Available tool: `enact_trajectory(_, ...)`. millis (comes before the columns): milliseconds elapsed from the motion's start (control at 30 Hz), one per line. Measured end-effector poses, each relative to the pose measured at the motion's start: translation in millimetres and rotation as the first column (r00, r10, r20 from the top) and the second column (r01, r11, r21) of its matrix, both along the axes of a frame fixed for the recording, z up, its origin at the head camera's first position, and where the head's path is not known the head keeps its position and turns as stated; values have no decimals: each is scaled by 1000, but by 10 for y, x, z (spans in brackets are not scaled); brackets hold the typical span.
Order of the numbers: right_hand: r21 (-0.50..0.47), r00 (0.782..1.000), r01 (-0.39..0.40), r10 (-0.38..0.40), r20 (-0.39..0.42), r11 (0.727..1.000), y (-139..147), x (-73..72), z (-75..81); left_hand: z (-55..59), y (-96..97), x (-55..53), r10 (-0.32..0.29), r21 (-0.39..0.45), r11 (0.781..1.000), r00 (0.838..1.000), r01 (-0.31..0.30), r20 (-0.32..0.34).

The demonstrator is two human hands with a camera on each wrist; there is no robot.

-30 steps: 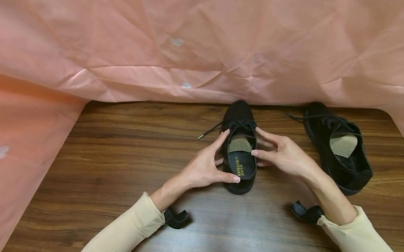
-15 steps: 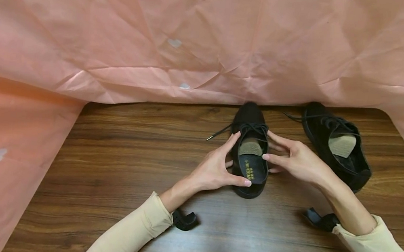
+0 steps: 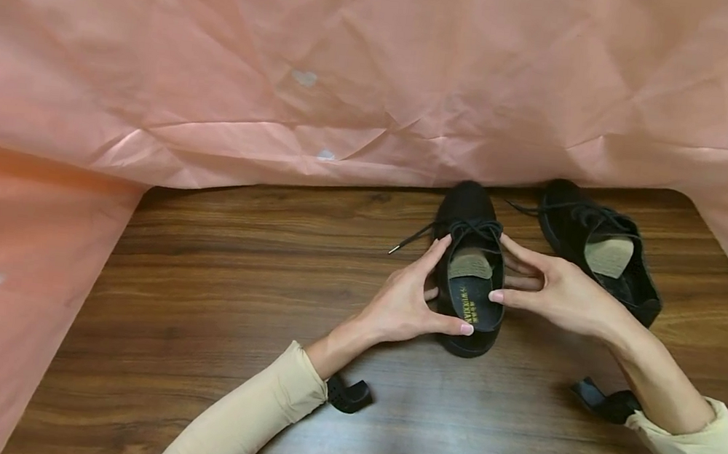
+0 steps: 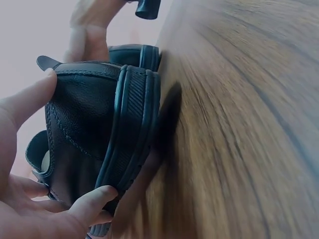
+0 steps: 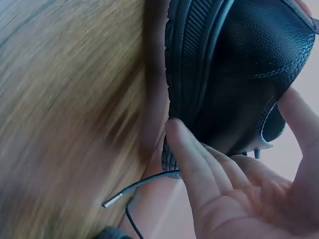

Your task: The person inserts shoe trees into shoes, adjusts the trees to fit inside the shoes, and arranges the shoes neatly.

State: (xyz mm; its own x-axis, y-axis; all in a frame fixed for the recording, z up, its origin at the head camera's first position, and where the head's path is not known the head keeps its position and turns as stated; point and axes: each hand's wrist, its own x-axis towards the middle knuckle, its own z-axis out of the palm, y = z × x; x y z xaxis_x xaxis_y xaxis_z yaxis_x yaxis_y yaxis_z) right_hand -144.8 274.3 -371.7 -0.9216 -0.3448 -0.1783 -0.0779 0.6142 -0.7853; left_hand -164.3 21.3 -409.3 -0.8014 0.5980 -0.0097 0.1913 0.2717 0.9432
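Observation:
A black lace-up shoe [image 3: 469, 206] points toe-first at the pink cloth, with gold lettering on its insole and a beige pad inside. My left hand [image 3: 404, 305] grips its left side, thumb over the heel rim and fingers along the side. From the other side my right hand [image 3: 558, 291] holds it, thumb at the opening's edge. In the left wrist view, the shoe's heel [image 4: 84, 117] and ridged sole face the camera, with a shadowed gap over the wood. The right wrist view shows my fingers [image 5: 187, 154] against the sole's edge. To the right lies a matching black shoe [image 3: 562, 202].
Pink cloth [image 3: 354, 58] with pale hearts hangs behind and at both sides of the brown wood-grain surface [image 3: 234, 273]. A loose lace [image 3: 412, 239] with a metal tip sticks out leftward from the held shoe. Black straps [image 3: 604, 402] hang at both wrists.
Both hands have carried the held shoe to the right, closer to the other shoe. Their grip looks much the same. The view has shifted slightly.

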Motion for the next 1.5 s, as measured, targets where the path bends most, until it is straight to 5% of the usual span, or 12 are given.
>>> enact_trajectory(233,74,999,6,-4,-34,997,77,44,79,26,111,-12,-11,0,1000,999,11,-35)
enact_trajectory(667,198,997,15,-30,74,980,221,-52,152,4,291,-56,16,-63,998,997,-21,-74)
enact_trajectory(1100,228,997,24,-41,69,973,332,-119,167,-28,484,-71,42,-79,996,998,-47,-56)
enact_trajectory(1500,263,997,37,-54,59,964,378,-180,172,5,591,-137,37,-223,973,989,-68,-141)
